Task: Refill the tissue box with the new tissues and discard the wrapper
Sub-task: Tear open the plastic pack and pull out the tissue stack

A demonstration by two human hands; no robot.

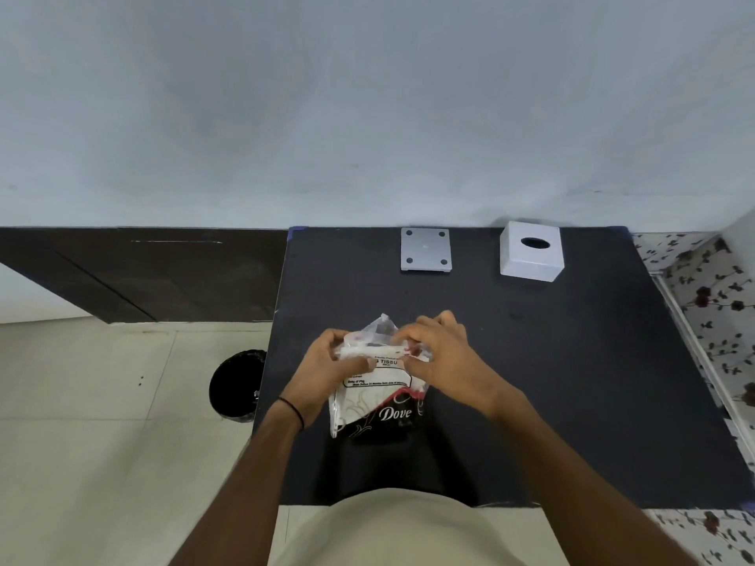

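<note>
A pack of tissues (378, 402) in a clear plastic wrapper with black, red and white print stands in the middle of the black table (572, 381). My left hand (327, 373) grips its left upper side. My right hand (441, 357) pinches the wrapper's top at the right. The far end of the wrapper sticks up loose between my hands. The white tissue box cover (531, 251) with an oval slot sits at the table's far right. Its flat grey base plate (425, 250) lies apart, to the left of the cover.
A black bin (237, 386) lined with a bag stands on the tiled floor just left of the table. A wall runs behind the table. A flower-patterned surface (711, 304) borders the table's right edge.
</note>
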